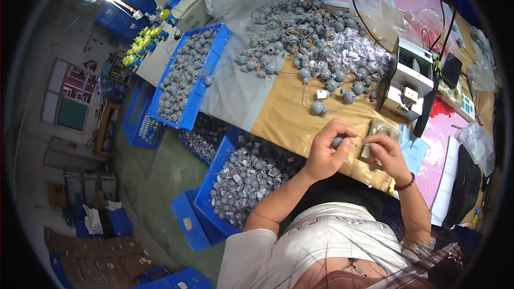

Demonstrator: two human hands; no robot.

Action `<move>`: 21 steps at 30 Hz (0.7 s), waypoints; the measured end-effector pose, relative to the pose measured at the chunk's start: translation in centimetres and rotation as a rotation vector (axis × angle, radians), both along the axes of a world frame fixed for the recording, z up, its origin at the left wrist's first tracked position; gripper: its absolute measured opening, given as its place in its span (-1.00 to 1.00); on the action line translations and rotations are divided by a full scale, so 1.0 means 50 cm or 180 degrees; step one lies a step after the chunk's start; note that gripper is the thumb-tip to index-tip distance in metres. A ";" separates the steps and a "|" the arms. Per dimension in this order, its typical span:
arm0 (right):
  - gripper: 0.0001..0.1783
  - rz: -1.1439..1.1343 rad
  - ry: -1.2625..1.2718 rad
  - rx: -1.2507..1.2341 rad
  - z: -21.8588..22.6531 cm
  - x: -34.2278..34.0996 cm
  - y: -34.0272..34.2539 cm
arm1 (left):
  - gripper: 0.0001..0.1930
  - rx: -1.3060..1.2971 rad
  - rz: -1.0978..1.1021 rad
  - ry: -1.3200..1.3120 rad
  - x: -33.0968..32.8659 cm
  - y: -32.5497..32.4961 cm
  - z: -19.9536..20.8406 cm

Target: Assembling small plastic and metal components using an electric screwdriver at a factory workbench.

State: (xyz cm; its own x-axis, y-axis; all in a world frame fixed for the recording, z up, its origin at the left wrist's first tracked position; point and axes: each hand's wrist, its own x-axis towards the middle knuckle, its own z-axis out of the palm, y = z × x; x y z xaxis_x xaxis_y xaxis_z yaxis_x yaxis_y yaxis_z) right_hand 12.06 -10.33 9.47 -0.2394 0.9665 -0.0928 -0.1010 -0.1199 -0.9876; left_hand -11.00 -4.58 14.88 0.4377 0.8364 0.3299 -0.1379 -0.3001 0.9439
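Note:
My left hand is closed around a small grey ball, above the front edge of the brown-covered table. Just to its right, my right hand has its fingers curled together, a dark beaded band on the wrist. Whatever those fingers pinch is too small to make out. A small metal fixture lies on the table behind my right hand. A light blue cloth rests beside it. One loose grey ball sits farther back, near a small white piece with a red mark.
A heap of grey balls with wires and white parts covers the table's back. A white-and-black machine stands at the right. Blue crates of grey balls stand at left, one tilted on the table edge, another below. Red pieces lie far right.

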 end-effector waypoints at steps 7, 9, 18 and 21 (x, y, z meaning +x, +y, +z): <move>-0.73 -0.0478 -0.0884 -0.0473 -0.006 0.109 -0.089 | -0.74 0.0269 -0.0537 0.0817 0.074 -0.012 -0.089; -0.74 -0.0567 -0.1649 -0.0114 -0.010 0.127 -0.092 | -0.73 0.0638 -0.0736 0.1012 0.096 -0.004 -0.116; -0.65 -0.0889 -0.3350 0.1702 -0.096 0.156 -0.036 | -0.74 0.0801 -0.1008 0.1557 0.167 -0.004 -0.201; -0.64 -0.0835 -0.3481 0.1895 -0.116 0.149 -0.010 | -0.74 0.0802 -0.0971 0.1667 0.164 0.003 -0.216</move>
